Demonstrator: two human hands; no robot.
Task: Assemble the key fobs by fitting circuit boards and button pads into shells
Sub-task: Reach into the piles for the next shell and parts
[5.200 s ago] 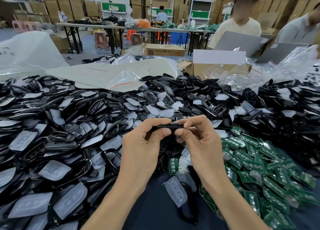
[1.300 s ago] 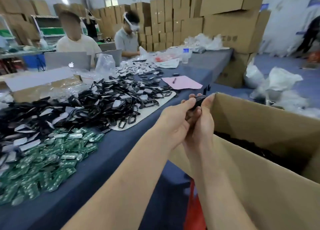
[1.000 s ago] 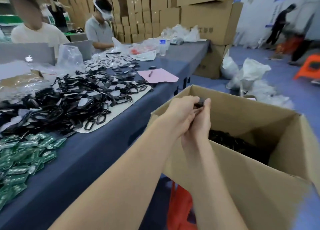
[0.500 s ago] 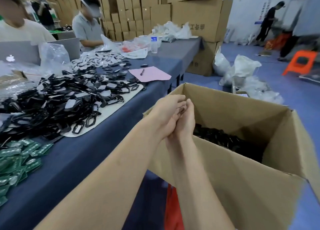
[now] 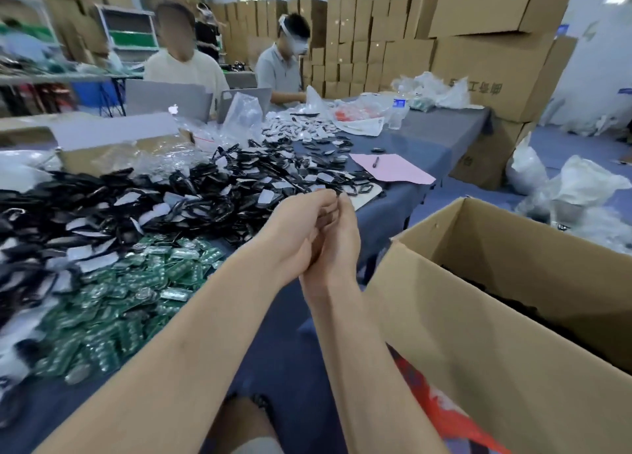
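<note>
My left hand and my right hand are held together above the blue table's near edge, palms facing each other. The left fingers curl loosely, and I see nothing held in either hand. To their right stands an open cardboard box with dark assembled fobs at its bottom. A heap of black shells mixed with translucent button pads covers the table to the left. Green circuit boards lie piled nearer to me.
A pink sheet with a pen lies at the table's right edge. Two people sit opposite behind laptops, with plastic bags and a water bottle nearby. Stacked cartons fill the back. Something red shows under the box.
The black fob pinched between both hands over the box a second ago is no longer in them. Both hands have moved left, from above the box to the table edge.
</note>
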